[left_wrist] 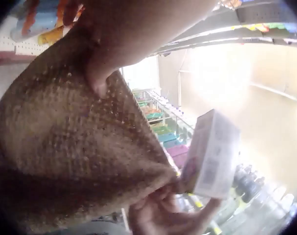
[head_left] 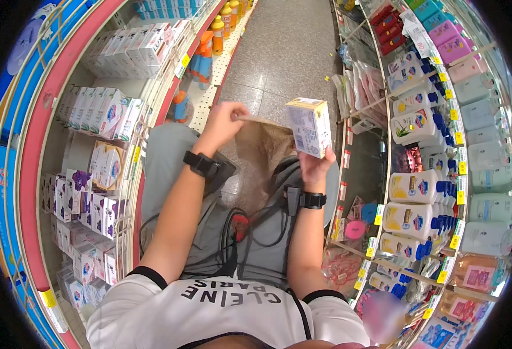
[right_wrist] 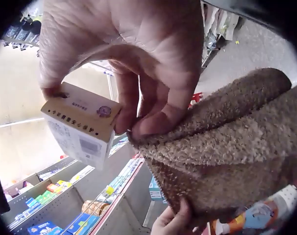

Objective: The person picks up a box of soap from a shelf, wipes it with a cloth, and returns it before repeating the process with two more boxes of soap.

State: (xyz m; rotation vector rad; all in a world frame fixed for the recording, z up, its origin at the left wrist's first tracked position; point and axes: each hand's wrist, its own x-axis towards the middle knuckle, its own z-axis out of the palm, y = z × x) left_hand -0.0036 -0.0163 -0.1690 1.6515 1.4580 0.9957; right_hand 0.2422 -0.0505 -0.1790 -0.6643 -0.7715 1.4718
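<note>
A brown fuzzy cloth (head_left: 262, 139) is stretched between the two hands, above the knees. The left hand (head_left: 226, 119) pinches one edge of it; in the left wrist view the thumb of that hand (left_wrist: 119, 34) lies over the cloth (left_wrist: 80, 132). The right hand (head_left: 315, 168) holds a white and yellow box (head_left: 311, 127) upright. In the right wrist view, the right hand (right_wrist: 124, 63) has its thumb on one end of the box (right_wrist: 82, 125), while other fingers pinch a corner of the cloth (right_wrist: 226, 142).
Shelves on the left carry soap boxes (head_left: 112, 110) and orange-capped bottles (head_left: 202, 58). Shelves on the right hold white pump bottles (head_left: 410, 187) with blue caps and hanging packets (head_left: 363, 87). Between them runs a tiled floor (head_left: 285, 46). Black cables (head_left: 233, 232) lie over the lap.
</note>
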